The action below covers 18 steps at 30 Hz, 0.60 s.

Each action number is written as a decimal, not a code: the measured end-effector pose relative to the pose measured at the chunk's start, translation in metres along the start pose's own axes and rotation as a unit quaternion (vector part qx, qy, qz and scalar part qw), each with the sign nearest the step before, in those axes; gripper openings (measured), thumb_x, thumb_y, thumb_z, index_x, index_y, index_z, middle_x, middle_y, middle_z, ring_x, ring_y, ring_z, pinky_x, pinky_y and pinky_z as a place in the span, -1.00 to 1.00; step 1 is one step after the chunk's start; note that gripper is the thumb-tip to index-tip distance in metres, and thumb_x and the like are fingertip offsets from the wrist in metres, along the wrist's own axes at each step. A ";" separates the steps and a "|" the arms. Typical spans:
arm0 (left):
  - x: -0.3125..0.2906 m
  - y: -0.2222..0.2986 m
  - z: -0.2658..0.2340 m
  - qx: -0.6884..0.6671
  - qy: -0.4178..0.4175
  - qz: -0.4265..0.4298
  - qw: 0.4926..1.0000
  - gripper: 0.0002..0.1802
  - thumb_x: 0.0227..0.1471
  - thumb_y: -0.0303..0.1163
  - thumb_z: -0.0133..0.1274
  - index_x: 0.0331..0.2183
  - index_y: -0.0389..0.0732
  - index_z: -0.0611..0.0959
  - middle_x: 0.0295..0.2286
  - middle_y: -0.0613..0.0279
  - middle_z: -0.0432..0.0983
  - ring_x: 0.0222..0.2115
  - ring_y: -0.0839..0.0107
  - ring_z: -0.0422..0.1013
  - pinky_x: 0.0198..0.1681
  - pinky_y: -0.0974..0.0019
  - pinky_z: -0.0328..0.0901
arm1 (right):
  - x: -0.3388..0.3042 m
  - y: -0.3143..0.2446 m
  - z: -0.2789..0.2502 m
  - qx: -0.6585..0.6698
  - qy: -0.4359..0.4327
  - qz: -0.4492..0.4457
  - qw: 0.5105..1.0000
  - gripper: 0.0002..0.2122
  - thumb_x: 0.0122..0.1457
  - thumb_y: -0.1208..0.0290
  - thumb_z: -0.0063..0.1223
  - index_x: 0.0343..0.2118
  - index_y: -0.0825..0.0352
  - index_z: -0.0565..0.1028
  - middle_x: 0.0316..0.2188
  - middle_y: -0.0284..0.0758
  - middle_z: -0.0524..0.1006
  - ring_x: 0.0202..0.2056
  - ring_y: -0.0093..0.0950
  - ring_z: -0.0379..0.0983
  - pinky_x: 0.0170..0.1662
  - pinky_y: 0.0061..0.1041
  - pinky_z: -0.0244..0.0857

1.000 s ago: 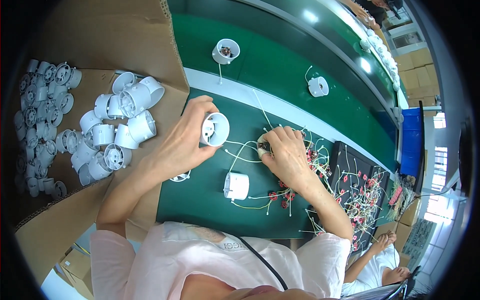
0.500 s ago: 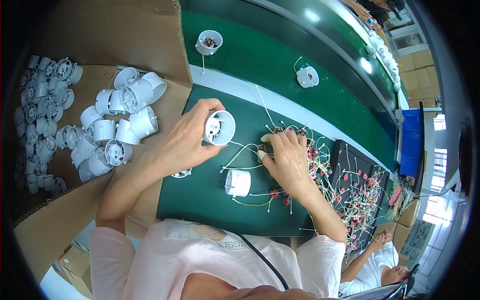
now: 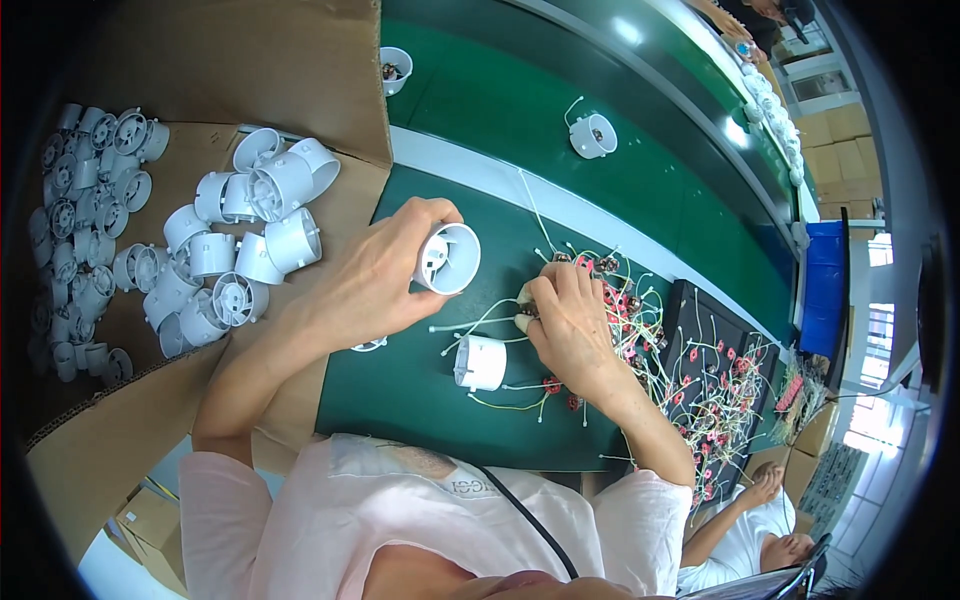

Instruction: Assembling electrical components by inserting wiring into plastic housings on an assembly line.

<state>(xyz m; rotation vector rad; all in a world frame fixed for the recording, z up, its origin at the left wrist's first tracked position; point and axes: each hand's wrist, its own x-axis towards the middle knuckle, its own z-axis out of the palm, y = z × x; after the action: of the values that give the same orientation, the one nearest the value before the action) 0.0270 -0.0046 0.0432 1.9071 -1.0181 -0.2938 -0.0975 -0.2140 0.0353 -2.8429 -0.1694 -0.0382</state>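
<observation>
My left hand (image 3: 395, 262) grips a white round plastic housing (image 3: 462, 262) by its rim, with the open end facing up and a spoked hub inside. To its right, my right hand (image 3: 568, 325) has thumb and forefinger, both in pale finger cots, pinched on a small dark wired part (image 3: 528, 310). Pale leads (image 3: 470, 328) trail leftward from that part. Below them, another white housing (image 3: 481, 363) lies on its side on the green mat (image 3: 385, 410). Beside my right hand spreads a pile of red and copper wired parts (image 3: 625, 310). A third housing (image 3: 370, 345) is mostly hidden under my left wrist.
A cardboard box (image 3: 330, 180) full of white housings (image 3: 285, 185) stands at left. Beyond a pale rail (image 3: 480, 168), a green conveyor belt (image 3: 500, 90) carries housings with parts inside. A black tray (image 3: 735, 350) of wired parts lies at right. Other people work nearby.
The housings on the belt have shifted left. My left hand with its housing has moved slightly right, and my right thumb and forefinger have drawn together on the small part.
</observation>
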 end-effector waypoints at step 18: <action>0.000 -0.001 -0.007 0.009 0.049 0.028 0.998 -0.42 -0.22 -0.55 0.20 -0.11 -0.25 0.33 -0.23 0.02 0.37 -0.26 0.05 0.44 -0.26 0.16 0.34 | 0.019 0.003 0.033 0.058 0.160 -0.138 0.976 -0.74 -0.16 0.62 0.17 -0.32 0.35 0.47 -0.43 -0.29 0.49 -0.39 -0.31 0.41 -0.31 -0.39 0.28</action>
<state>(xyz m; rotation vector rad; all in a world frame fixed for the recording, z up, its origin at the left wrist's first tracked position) 0.0313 -0.0006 0.0464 1.8865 -1.0088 -0.1574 -0.0781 -0.2053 0.0036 -2.6296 -0.4775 -0.5222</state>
